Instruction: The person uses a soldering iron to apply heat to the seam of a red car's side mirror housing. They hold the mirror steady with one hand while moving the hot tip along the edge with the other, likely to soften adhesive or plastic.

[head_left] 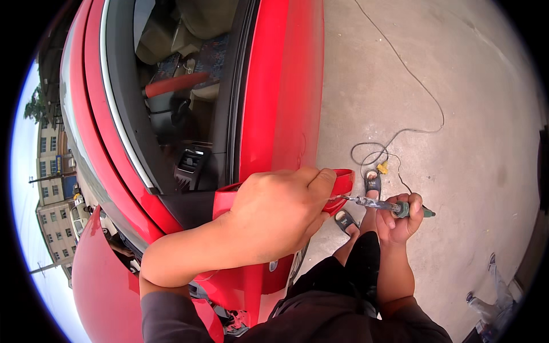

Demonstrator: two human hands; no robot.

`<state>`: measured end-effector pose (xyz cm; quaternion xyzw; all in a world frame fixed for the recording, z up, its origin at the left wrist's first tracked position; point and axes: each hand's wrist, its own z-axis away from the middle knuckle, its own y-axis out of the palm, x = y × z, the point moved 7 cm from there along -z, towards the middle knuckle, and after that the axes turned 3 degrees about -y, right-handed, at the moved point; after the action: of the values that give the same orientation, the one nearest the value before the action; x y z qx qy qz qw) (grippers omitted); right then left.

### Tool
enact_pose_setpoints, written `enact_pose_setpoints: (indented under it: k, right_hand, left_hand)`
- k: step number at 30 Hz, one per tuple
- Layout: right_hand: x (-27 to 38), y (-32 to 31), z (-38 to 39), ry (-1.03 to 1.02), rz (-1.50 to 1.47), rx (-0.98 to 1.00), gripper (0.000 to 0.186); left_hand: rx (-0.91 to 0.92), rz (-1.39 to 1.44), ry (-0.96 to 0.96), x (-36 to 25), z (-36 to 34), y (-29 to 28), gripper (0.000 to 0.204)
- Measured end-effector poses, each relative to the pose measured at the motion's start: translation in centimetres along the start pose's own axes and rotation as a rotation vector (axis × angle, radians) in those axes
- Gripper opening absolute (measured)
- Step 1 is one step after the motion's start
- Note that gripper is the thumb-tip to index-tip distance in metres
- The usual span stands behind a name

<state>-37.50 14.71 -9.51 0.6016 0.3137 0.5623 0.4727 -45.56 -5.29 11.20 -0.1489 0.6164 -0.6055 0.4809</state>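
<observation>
My left hand [280, 203] is curled over the red side mirror housing [344, 182] on the car door, its fingers closed round the outer part. Its palm side is hidden, so I cannot tell whether something small is also pinched there. In my right hand [405, 220] is a soldering iron [373, 202] with a green handle and a worn metal barrel, pointing left. Its thin tip reaches the mirror housing beside my left fingers; whether it touches the surface is hard to make out.
The red car door [289, 74] stands along the left, its window [186, 74] showing the seats inside. A raised red panel [103, 286] is at lower left. A dark cord [423, 86] loops over the concrete floor [480, 143] past a yellow connector [382, 167]. Another person's legs [493, 297] show at lower right.
</observation>
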Motion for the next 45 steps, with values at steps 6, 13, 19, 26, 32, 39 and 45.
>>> enact_pose_setpoints:
  k: [6, 13, 19, 26, 32, 39, 45]
  right_hand:
    - [-0.4, -0.2, 0.7, 0.000, 0.009, -0.083, 0.033]
    - [-0.9, 0.3, 0.3, 0.002, 0.048, -0.015, 0.036]
    - [-0.9, -0.4, 0.1, -0.002, 0.055, -0.026, 0.038]
    - [-0.3, 0.9, -0.2, -0.051, 0.213, 0.055, 0.027]
    - [0.1, 0.6, 0.0, -0.078, 0.282, 0.089, 0.027]
    - [0.4, 0.2, 0.3, -0.106, 0.289, 0.088, 0.024]
    - [0.6, 0.5, 0.4, -0.108, 0.330, 0.070, 0.023]
  left_hand:
    - [-0.008, -0.009, 0.011, -0.1, 0.3, -0.1, 0.053]
    - [-0.007, -0.004, 0.006, 0.1, 0.5, -0.2, 0.054]
    - [-0.011, 0.003, 0.007, 0.1, 0.3, -0.2, 0.054]
    - [-0.005, -0.013, 0.010, 0.0, 0.3, -0.2, 0.054]
    - [-0.007, -0.012, 0.014, -0.1, 0.2, -0.2, 0.055]
    - [0.003, -0.010, 0.006, -0.1, 0.1, -0.3, 0.054]
    - [-0.003, -0.007, 0.016, -0.2, 0.0, -0.4, 0.055]
